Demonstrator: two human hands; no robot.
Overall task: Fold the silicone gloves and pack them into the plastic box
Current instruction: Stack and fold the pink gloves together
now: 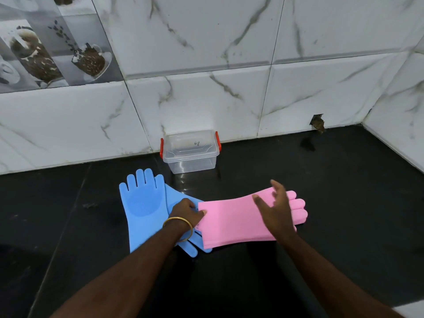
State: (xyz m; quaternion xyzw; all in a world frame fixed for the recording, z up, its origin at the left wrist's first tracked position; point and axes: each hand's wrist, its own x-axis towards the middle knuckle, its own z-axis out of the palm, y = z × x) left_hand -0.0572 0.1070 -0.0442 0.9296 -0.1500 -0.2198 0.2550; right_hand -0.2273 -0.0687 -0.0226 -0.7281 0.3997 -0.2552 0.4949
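So the pink gloves [231, 220] are lying flat on the black countertop [344, 203], looks like a stacked pair going by the layered edges at the cuff, with the cuff end pointing to 9 o'clock and the fingers out toward 3 o'clock. The person's left hand [187, 211] has its fingers curled down at the cuff edge, thumb tip right on the pink corner, so it seems to be pinching or pinning that end, though the exact grip is hard to make out. There's a gold bangle [177, 227] on that wrist. The right hand [276, 208] is over the finger end of the pink pair, fingers spread and relaxed, a bit motion-blurred, holding nothing; can't tell if it's actually touching the silicone or just above it.

Going outward: at about 9 o'clock from the pink pair is a blue glove [142, 207] lying palm up, fingers pointing to 12 o'clock, with a round scrubber patch in the palm. A second blue glove [195, 245] sits partly under the left hand and the pink cuff, its fingers poking out toward 6 o'clock. It overlaps the first blue one.

At 12 o'clock from the gloves, up against the wall, is the clear plastic box [190, 152] with red clips on both ends. It's apart from the gloves, and nothing shows inside it. Behind it is a white marble-look tiled wall [229, 99], with a decorative picture tile [52, 42] way up at 10 o'clock.
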